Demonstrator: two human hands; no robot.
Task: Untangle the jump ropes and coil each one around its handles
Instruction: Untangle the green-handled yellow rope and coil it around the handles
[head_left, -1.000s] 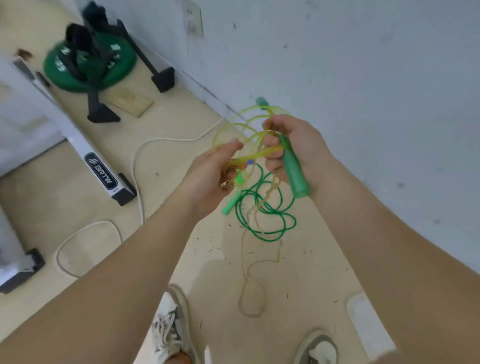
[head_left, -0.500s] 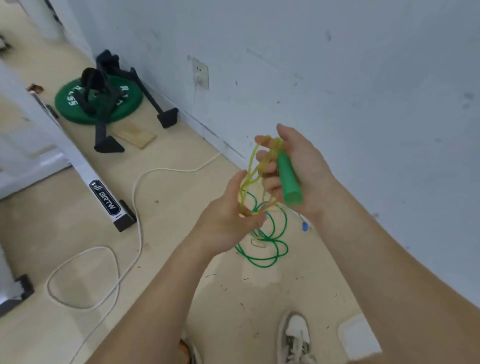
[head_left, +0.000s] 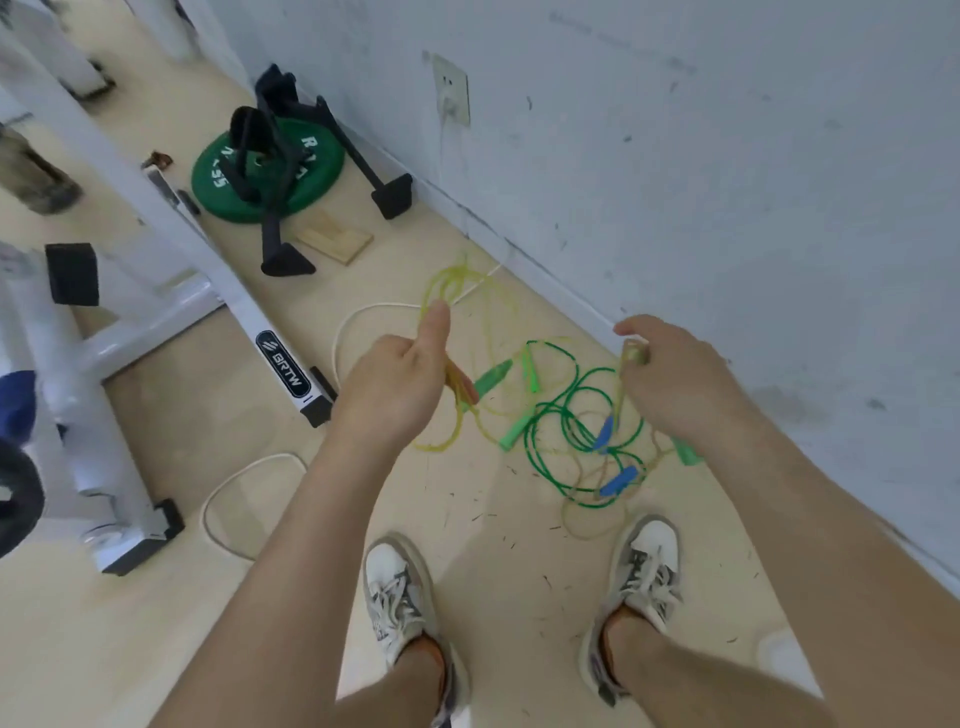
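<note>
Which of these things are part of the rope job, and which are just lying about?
Job: left hand, right hand, the yellow rope they hold, green rope, green handles, blue handles.
Lying about: weight plate, wood block, white cable, white frame.

even soft daylight | faint shadows | motion blur | wide-angle edge bending

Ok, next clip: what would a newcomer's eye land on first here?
The two hands held apart mid-frame: the left hand grips a yellow rope with its thumb up, the right hand pinches more of it. Between them, on the floor, lies a tangle of green rope with blue handles. A green weight plate sits by the wall, upper left.
</note>
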